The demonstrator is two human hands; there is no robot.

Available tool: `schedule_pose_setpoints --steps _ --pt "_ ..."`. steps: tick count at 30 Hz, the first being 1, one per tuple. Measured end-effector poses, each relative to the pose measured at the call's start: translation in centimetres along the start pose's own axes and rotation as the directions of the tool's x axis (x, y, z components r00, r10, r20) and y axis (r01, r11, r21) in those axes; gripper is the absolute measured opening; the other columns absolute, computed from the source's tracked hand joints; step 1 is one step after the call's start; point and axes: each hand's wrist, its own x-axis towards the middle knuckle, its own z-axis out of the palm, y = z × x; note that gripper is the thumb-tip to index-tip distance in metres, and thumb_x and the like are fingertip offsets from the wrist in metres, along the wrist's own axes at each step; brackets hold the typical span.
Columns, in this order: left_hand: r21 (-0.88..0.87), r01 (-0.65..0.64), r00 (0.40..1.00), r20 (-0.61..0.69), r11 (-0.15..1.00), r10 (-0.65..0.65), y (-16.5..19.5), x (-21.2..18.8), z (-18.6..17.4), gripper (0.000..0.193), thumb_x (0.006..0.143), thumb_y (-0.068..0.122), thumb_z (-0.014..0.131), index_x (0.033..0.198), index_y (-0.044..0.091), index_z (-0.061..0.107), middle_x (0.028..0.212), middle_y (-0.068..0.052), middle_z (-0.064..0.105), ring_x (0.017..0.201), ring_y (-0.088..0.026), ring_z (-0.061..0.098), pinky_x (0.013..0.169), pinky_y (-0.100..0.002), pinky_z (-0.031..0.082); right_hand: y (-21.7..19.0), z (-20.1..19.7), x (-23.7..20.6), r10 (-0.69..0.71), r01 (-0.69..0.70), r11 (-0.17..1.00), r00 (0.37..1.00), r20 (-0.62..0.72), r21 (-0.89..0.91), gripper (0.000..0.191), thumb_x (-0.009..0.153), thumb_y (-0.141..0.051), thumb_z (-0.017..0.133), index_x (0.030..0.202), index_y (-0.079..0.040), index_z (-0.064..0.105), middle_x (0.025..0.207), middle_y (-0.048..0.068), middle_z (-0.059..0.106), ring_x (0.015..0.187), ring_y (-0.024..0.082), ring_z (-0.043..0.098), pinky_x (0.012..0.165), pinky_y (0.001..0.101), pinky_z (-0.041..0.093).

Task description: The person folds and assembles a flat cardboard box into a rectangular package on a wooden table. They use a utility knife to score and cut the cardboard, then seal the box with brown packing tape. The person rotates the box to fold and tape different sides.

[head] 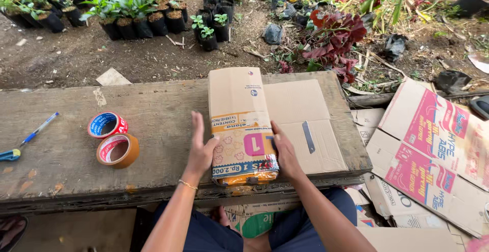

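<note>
one wooden bench (71,129) serves as landmark. one cardboard parcel (241,124), long and folded shut, lies on the bench right of its middle, its near end at the bench's front edge. left hand (201,150) lies flat against the parcel's left side, fingers straight and together, thumb on the top face. right hand (285,152) presses against the parcel's right side, fingers together, thumb tip on the top; neither hand closes around anything.

one flat cardboard sheet (305,124) lies on the bench under and to the right of the parcel; one grey blade-like strip (308,137) rests on it, kind cannot be told.

two tape rolls sit on the bench's left part, touching: one red-and-blue roll (107,125) farther back, one brown roll (118,150) nearer the front. one blue pen (38,129) lies near the bench's left end, with one blue-handled tool (9,155) just in front of it, partly cut off.

right of the bench, several flattened printed cartons (433,150) lie on the ground, count unclear. beyond the bench, many seedlings in black bags (137,20) stand in groups, with one red-leaved plant (333,40).
</note>
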Motion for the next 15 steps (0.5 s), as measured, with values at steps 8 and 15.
schedule_pose_setpoints --steps 8,15 --pt "0.623 -0.33 0.937 0.31 0.71 0.163 9.6 5.4 4.0 0.084 0.093 0.042 0.061 0.157 -0.001 0.029 0.172 -0.018 0.015 0.159 -0.03 0.012 0.127 -0.049 0.008 -1.9 -6.1 -3.7 -0.287 0.023 0.216 0.957 -0.041 -0.976 0.059 0.089 -0.027 0.058 0.14 0.001 0.054 0.146 0.026 0.049 0.142 0.043 0.039 0.117 0.0489 0.03" --pt "0.768 -0.311 0.852 0.486 0.56 -0.193 9.8 6.2 6.8 0.085 0.098 0.058 0.036 0.158 0.0 0.022 0.168 -0.013 0.015 0.155 -0.028 0.014 0.123 -0.053 0.008 -3.4 -6.0 -7.7 -0.12 0.065 0.136 0.992 0.049 -0.989 0.062 0.085 -0.034 0.065 0.136 -0.001 0.054 0.129 0.018 0.055 0.122 0.038 0.049 0.1 0.0507 0.04"
